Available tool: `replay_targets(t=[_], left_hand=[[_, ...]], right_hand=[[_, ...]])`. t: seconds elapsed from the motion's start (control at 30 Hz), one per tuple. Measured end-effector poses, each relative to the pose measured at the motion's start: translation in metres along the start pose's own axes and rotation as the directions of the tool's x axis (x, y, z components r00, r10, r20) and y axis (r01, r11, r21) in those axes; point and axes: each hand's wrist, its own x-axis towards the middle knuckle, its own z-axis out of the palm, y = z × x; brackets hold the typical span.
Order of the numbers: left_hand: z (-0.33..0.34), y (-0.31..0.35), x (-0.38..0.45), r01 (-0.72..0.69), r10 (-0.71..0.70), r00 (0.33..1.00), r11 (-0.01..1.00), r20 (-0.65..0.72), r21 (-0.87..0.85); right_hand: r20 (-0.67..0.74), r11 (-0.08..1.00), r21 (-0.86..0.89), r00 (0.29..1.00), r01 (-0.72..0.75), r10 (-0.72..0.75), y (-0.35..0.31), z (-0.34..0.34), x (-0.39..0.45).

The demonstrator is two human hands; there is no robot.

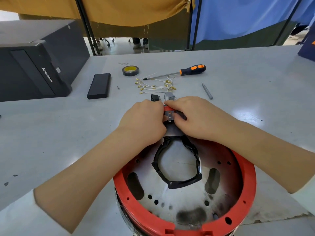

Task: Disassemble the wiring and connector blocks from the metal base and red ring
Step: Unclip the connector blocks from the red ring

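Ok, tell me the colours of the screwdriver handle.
The screwdriver handle is black with orange patches, seen best in the head view.

glossy red ring (pixel 245 189), scorched metal base (pixel 184 200)

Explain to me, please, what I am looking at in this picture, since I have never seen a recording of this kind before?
This is one picture from a camera worn on a person's head, looking down at their own two bare hands; no robot is involved. The left hand and right hand both grip a small connector block at the far edge of a round metal base ringed by a red ring. Black tape lines the base's middle opening. On the grey table beyond lie loose wires with brass terminals, two removed blocks, a screwdriver, a tape roll, a metal bit, a flat black case and a black computer.
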Motion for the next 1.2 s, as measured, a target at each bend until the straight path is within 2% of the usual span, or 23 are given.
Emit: replay_targets(t=[0.3,0.73,1.2], left_hand=[[0.003,-0.008,-0.001,-0.092,0.098,0.994,0.99,0.048,-0.104],[0.002,-0.001,0.004,-0.003,0.003,1.0,0.998,-0.002,-0.068],[0.0,0.002,0.0,0.005,-0.005,1.0,0.999,-0.003,-0.045]], right_hand=[[0.055,1.0,-0.01,0.998,-0.009,0.009,0.0,-0.001,-0.001],[0.021,0.996,-0.089,1.0,-0.013,0.015,0.001,0.0,-0.001],[0.014,0.996,-0.079,0.999,-0.029,0.03,0.0,0.001,-0.001]])
